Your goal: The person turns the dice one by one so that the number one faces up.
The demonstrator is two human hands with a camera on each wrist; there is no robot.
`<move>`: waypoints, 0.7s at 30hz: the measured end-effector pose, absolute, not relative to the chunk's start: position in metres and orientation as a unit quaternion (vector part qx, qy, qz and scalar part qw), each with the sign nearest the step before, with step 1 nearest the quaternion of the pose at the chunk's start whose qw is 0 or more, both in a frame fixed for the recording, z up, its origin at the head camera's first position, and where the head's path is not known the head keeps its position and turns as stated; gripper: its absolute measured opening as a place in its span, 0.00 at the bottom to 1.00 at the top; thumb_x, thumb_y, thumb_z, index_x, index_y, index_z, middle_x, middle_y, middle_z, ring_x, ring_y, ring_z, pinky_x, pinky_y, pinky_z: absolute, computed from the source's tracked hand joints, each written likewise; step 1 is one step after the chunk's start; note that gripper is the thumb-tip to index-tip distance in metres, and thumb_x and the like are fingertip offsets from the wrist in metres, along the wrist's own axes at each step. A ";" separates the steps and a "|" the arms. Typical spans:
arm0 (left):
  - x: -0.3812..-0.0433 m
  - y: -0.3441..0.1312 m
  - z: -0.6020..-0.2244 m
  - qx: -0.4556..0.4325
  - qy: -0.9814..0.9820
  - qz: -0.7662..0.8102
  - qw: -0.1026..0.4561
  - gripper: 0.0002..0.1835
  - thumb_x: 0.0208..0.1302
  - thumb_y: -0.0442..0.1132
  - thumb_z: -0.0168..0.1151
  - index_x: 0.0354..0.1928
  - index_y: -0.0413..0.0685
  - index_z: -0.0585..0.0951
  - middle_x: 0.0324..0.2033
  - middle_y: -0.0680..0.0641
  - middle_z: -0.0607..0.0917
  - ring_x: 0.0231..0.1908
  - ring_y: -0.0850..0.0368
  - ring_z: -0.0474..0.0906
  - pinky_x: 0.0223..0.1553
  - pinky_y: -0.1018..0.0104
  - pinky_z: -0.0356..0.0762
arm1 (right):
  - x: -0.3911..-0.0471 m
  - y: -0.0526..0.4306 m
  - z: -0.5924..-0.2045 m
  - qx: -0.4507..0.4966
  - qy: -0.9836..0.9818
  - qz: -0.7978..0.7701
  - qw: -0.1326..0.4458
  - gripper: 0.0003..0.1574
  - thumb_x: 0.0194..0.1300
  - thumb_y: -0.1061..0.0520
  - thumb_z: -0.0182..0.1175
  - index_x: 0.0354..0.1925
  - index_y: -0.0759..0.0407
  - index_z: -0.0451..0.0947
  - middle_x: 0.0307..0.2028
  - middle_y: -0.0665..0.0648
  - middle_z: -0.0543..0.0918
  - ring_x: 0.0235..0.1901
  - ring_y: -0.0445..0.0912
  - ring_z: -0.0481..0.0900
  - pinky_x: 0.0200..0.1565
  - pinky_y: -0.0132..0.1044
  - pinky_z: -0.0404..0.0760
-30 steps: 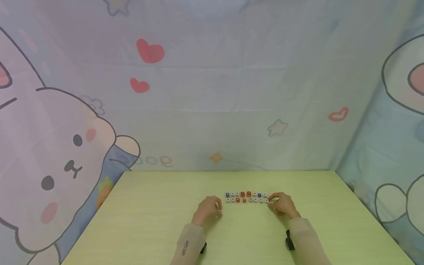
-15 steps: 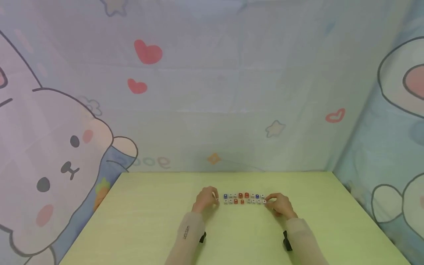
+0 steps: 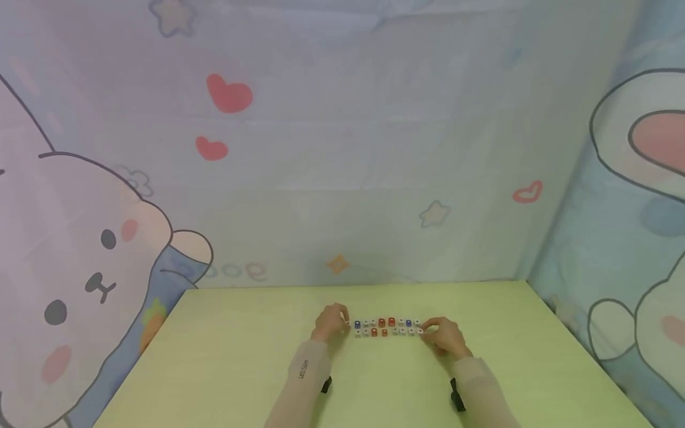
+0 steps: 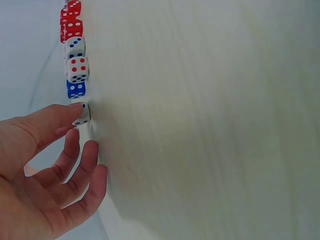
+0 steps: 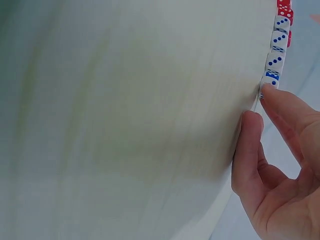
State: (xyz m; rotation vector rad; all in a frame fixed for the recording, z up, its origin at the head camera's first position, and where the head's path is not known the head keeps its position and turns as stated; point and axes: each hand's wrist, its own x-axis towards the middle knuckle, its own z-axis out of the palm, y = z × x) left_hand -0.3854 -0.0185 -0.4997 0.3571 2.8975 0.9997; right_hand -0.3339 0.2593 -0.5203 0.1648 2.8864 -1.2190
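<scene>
Two rows of small dice stand on the table, the back row (image 3: 382, 323) and the front row (image 3: 374, 333), in white, red and blue. At the left end of the back row, my left hand (image 3: 329, 323) pinches a white die (image 4: 84, 116) between thumb and a mostly hidden index finger. A blue die (image 4: 76, 90) is just beyond it, a small gap away. My right hand (image 3: 446, 337) is at the right end of the rows, its thumb (image 5: 270, 91) touching the front row's end white die (image 5: 271, 81). Whether a finger behind touches the back row is hidden.
The pale yellow-green table (image 3: 241, 356) extends around both hands. Behind it hangs a cloth backdrop (image 3: 321, 148) with cartoon prints. A black strap (image 3: 457, 395) shows at the right wrist, another strap (image 3: 326, 385) at the left.
My left hand has carried the white die away from me, from in front of the rows to the back row's left end. The right hand stays at the right end. The head view has shifted slightly.
</scene>
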 end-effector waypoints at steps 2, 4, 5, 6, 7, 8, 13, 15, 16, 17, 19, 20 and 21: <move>-0.386 -0.018 -0.503 0.114 0.939 0.325 0.026 0.06 0.46 0.30 0.66 0.28 0.41 0.79 0.28 0.44 0.81 0.25 0.55 0.73 0.26 0.63 0.68 | -0.334 0.259 -0.521 0.056 0.920 -0.388 0.003 0.16 0.52 0.56 0.62 0.41 0.57 0.79 0.24 0.57 0.81 0.08 0.37 0.61 0.15 0.29 0.69; -0.385 -0.018 -0.505 0.112 0.938 0.328 0.025 0.06 0.47 0.31 0.65 0.29 0.41 0.79 0.28 0.44 0.81 0.25 0.55 0.72 0.26 0.63 0.68 | -0.335 0.259 -0.521 0.056 0.921 -0.385 0.000 0.15 0.52 0.56 0.62 0.41 0.57 0.79 0.25 0.59 0.81 0.07 0.37 0.62 0.15 0.30 0.69; -0.384 -0.018 -0.505 0.112 0.936 0.332 0.024 0.06 0.47 0.31 0.65 0.29 0.40 0.79 0.28 0.44 0.81 0.25 0.55 0.72 0.25 0.63 0.68 | -0.335 0.259 -0.521 0.056 0.922 -0.383 -0.002 0.15 0.52 0.56 0.62 0.41 0.57 0.79 0.28 0.60 0.82 0.07 0.37 0.62 0.15 0.30 0.69; -0.384 -0.019 -0.505 0.112 0.935 0.336 0.023 0.05 0.48 0.31 0.65 0.29 0.40 0.79 0.28 0.43 0.81 0.25 0.55 0.72 0.25 0.63 0.68 | -0.335 0.259 -0.521 0.056 0.922 -0.382 -0.004 0.15 0.52 0.56 0.62 0.41 0.57 0.79 0.32 0.61 0.82 0.07 0.37 0.62 0.15 0.30 0.68; -0.383 -0.019 -0.505 0.112 0.934 0.339 0.022 0.05 0.48 0.31 0.65 0.29 0.40 0.79 0.28 0.43 0.81 0.25 0.55 0.72 0.25 0.63 0.68 | -0.335 0.259 -0.522 0.056 0.922 -0.382 -0.003 0.15 0.53 0.56 0.62 0.41 0.57 0.79 0.34 0.63 0.82 0.07 0.37 0.62 0.15 0.29 0.68; -0.382 -0.019 -0.505 0.112 0.933 0.341 0.021 0.05 0.48 0.32 0.65 0.29 0.40 0.79 0.28 0.43 0.81 0.25 0.55 0.73 0.26 0.63 0.69 | -0.335 0.259 -0.522 0.054 0.923 -0.381 -0.003 0.15 0.53 0.56 0.62 0.41 0.57 0.79 0.38 0.65 0.81 0.07 0.37 0.62 0.15 0.30 0.68; -0.384 -0.022 -0.507 0.114 0.927 0.356 0.024 0.08 0.49 0.31 0.64 0.32 0.39 0.78 0.30 0.42 0.81 0.28 0.53 0.75 0.28 0.61 0.72 | -0.336 0.259 -0.521 0.054 0.921 -0.385 -0.001 0.15 0.53 0.56 0.62 0.41 0.58 0.79 0.33 0.64 0.82 0.07 0.37 0.63 0.15 0.29 0.68; -0.389 -0.023 -0.512 0.114 0.926 0.360 0.029 0.09 0.48 0.31 0.65 0.33 0.39 0.78 0.30 0.42 0.81 0.28 0.53 0.75 0.28 0.62 0.73 | -0.336 0.259 -0.521 0.057 0.922 -0.384 -0.001 0.15 0.53 0.56 0.62 0.41 0.58 0.79 0.25 0.59 0.82 0.07 0.37 0.63 0.14 0.29 0.67; -0.392 -0.023 -0.515 0.112 0.926 0.358 0.031 0.09 0.48 0.31 0.65 0.34 0.39 0.78 0.30 0.42 0.81 0.28 0.53 0.75 0.28 0.62 0.73 | -0.337 0.259 -0.521 0.058 0.922 -0.384 0.001 0.15 0.53 0.56 0.62 0.41 0.58 0.79 0.22 0.56 0.81 0.07 0.37 0.62 0.14 0.29 0.67; -0.395 -0.023 -0.517 0.112 0.928 0.354 0.031 0.09 0.47 0.31 0.66 0.33 0.39 0.78 0.29 0.42 0.81 0.27 0.54 0.75 0.27 0.63 0.73 | -0.337 0.259 -0.521 0.058 0.922 -0.383 0.002 0.15 0.53 0.56 0.62 0.41 0.57 0.79 0.20 0.55 0.81 0.07 0.37 0.62 0.14 0.28 0.66; -0.405 -0.025 -0.530 0.125 0.929 0.349 0.022 0.10 0.47 0.34 0.67 0.33 0.41 0.78 0.28 0.44 0.81 0.25 0.56 0.75 0.24 0.65 0.72 | -0.336 0.259 -0.521 0.056 0.923 -0.381 0.002 0.15 0.53 0.56 0.62 0.41 0.58 0.79 0.20 0.53 0.81 0.07 0.37 0.62 0.14 0.29 0.66; -0.407 -0.025 -0.532 0.124 0.929 0.348 0.022 0.10 0.47 0.34 0.67 0.32 0.41 0.78 0.27 0.44 0.81 0.25 0.56 0.75 0.24 0.66 0.72 | -0.336 0.259 -0.520 0.055 0.923 -0.382 0.001 0.15 0.52 0.56 0.62 0.41 0.58 0.79 0.21 0.54 0.81 0.07 0.37 0.63 0.14 0.29 0.66; -0.407 -0.025 -0.533 0.126 0.930 0.345 0.020 0.10 0.47 0.35 0.67 0.33 0.42 0.78 0.28 0.44 0.81 0.25 0.56 0.75 0.23 0.65 0.72 | -0.335 0.259 -0.520 0.056 0.922 -0.383 0.001 0.15 0.52 0.56 0.62 0.41 0.58 0.79 0.23 0.55 0.82 0.07 0.37 0.63 0.14 0.29 0.66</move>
